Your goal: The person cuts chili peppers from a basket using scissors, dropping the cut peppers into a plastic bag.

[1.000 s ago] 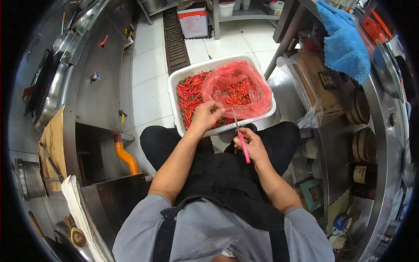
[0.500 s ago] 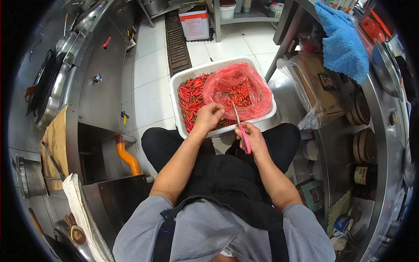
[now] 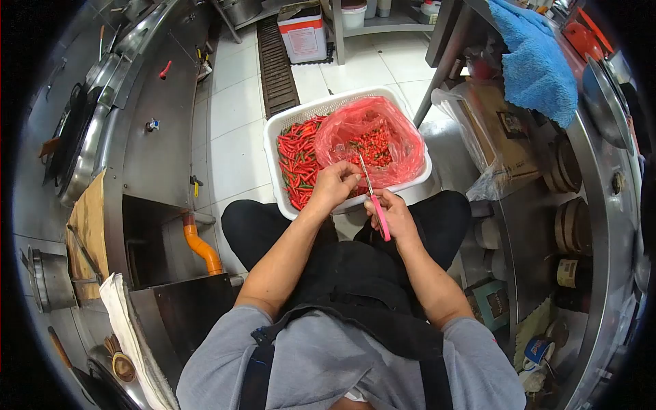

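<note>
My right hand (image 3: pixel 393 215) is closed around a pair of scissors (image 3: pixel 380 219) with pink handles. Their metal blades point away from me, over the near edge of a red plastic bag (image 3: pixel 413 154). Close beside the blades, my left hand (image 3: pixel 333 186) has its fingers pinched together; whatever they hold is too small to make out. Inside the bag lie short cut pieces of red chili (image 3: pixel 372 145). Whole red chilies (image 3: pixel 297 160), some with green stems, fill the left side of a white plastic basket (image 3: pixel 275 147), and the bag sits in its right side.
The basket stands on white floor tiles (image 3: pixel 236 154) between my knees. A steel cooking range (image 3: pixel 160 102) runs along the left, with an orange pipe (image 3: pixel 200 246) low down. To the right are steel shelves holding a plastic-wrapped box (image 3: pixel 502 130), under a blue towel (image 3: pixel 536 65).
My left hand has shifted slightly right, its fingertips now nearer the blades. The scissors have moved a little to the left and toward me.
</note>
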`<move>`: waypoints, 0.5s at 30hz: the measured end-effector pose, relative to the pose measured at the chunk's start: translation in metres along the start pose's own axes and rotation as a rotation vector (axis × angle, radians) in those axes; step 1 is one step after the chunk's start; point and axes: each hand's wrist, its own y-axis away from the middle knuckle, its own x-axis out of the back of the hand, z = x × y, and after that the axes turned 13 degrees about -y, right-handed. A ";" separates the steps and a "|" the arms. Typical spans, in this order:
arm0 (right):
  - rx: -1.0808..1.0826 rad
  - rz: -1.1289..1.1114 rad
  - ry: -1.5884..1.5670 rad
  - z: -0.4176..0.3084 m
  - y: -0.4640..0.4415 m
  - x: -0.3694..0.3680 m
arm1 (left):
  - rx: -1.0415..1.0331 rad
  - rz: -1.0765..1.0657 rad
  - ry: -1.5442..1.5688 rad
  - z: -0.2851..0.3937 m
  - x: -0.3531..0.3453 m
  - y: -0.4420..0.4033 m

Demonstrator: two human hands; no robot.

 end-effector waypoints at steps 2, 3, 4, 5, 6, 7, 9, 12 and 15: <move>-0.016 0.029 0.005 0.001 0.002 0.001 | -0.003 -0.012 -0.021 -0.006 -0.003 -0.002; -0.016 0.030 0.004 0.000 0.003 0.002 | -0.008 -0.026 -0.042 -0.004 -0.004 -0.002; -0.033 0.027 0.008 -0.002 0.005 0.003 | -0.008 -0.029 -0.042 -0.003 -0.006 -0.001; -0.051 0.025 0.012 -0.003 0.007 0.005 | 0.004 -0.038 -0.043 -0.001 -0.007 0.001; -0.052 0.027 0.011 -0.007 0.011 0.006 | 0.017 -0.047 -0.044 0.000 -0.009 0.002; -0.079 0.042 0.010 -0.012 0.016 0.007 | 0.017 -0.050 -0.045 -0.003 -0.010 0.000; -0.107 0.056 0.009 -0.015 0.020 0.011 | -0.008 -0.031 -0.065 -0.005 -0.009 -0.005; -0.104 0.113 -0.015 -0.013 0.024 0.013 | 0.015 0.008 -0.074 -0.005 -0.010 -0.009; -0.082 0.088 -0.015 -0.005 0.022 0.015 | -0.028 0.035 -0.068 -0.004 -0.013 -0.010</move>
